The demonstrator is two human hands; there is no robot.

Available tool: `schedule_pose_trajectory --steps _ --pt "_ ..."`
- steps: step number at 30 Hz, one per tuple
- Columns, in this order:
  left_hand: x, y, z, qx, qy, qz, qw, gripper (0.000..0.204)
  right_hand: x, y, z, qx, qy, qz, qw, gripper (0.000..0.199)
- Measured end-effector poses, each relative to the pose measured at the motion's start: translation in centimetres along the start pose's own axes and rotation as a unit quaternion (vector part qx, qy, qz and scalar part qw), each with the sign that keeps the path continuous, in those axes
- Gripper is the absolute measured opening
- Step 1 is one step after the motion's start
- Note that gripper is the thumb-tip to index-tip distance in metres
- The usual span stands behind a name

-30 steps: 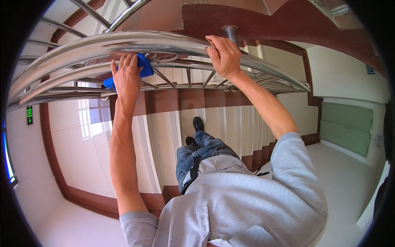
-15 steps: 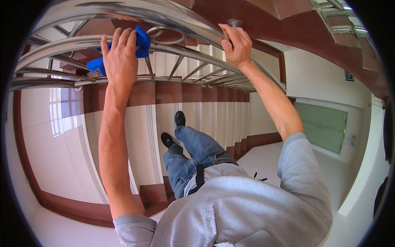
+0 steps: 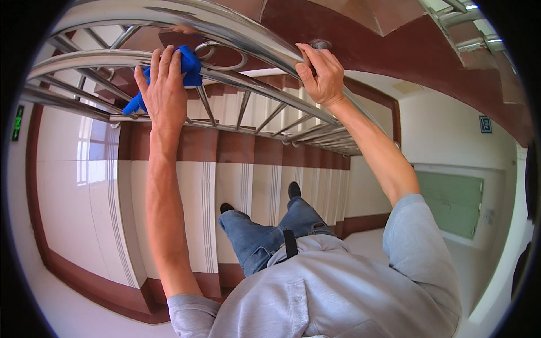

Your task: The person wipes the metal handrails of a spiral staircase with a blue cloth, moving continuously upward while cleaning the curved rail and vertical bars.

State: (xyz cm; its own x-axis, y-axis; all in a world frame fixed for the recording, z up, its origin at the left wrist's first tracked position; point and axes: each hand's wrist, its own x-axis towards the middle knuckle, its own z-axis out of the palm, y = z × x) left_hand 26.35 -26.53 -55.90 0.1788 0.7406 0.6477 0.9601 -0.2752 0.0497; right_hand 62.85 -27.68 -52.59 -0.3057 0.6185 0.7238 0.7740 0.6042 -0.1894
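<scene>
My left hand (image 3: pixel 166 90) presses a blue cloth (image 3: pixel 191 66) over the lower tube (image 3: pixel 101 58) of a stainless steel stair railing. Its fingers bend across the tube, and cloth sticks out on both sides of the hand. My right hand (image 3: pixel 322 76) is curled at the thick top handrail (image 3: pixel 236 28), farther right, with the thumb on the near side. Part of its grip is hidden behind the fingers. Just right of the cloth, a metal ring (image 3: pixel 228 56) fills the gap between the two tubes.
Pale stairs (image 3: pixel 231 183) with dark red edging run beneath me, and my shoes (image 3: pixel 294 190) stand on separate steps. Slanted balusters (image 3: pixel 243 108) line the far side. A green door (image 3: pixel 451 203) is at lower right. Overhead at the right hangs a dark red stair underside (image 3: pixel 349 42).
My feet have shifted right along the stairs and spread apart. The cloth and both hands keep nearly the same places on the railing, while the view has tilted slightly.
</scene>
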Motion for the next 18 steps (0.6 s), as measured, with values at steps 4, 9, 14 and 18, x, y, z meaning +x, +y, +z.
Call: schedule_pose_trajectory --steps 4,9,14,18 --pt "-3.5 1.2 0.3 0.028 0.072 -0.049 0.996 0.045 -0.6 0.7 0.3 0.047 0.018 -0.005 0.999 0.048" --pt "-14.2 6.0 2.6 0.027 0.136 -0.165 0.977 0.040 -1.3 2.6 1.9 0.039 0.099 -0.072 0.992 0.049" --pt "-25.0 14.8 1.6 -0.079 0.104 -0.251 0.959 0.039 0.5 1.7 4.4 0.095 0.142 -0.045 0.984 0.055" --pt "-28.8 18.5 -7.8 -0.020 0.128 -0.373 0.919 0.036 0.6 2.0 3.1 0.090 0.001 -0.007 0.996 0.060"
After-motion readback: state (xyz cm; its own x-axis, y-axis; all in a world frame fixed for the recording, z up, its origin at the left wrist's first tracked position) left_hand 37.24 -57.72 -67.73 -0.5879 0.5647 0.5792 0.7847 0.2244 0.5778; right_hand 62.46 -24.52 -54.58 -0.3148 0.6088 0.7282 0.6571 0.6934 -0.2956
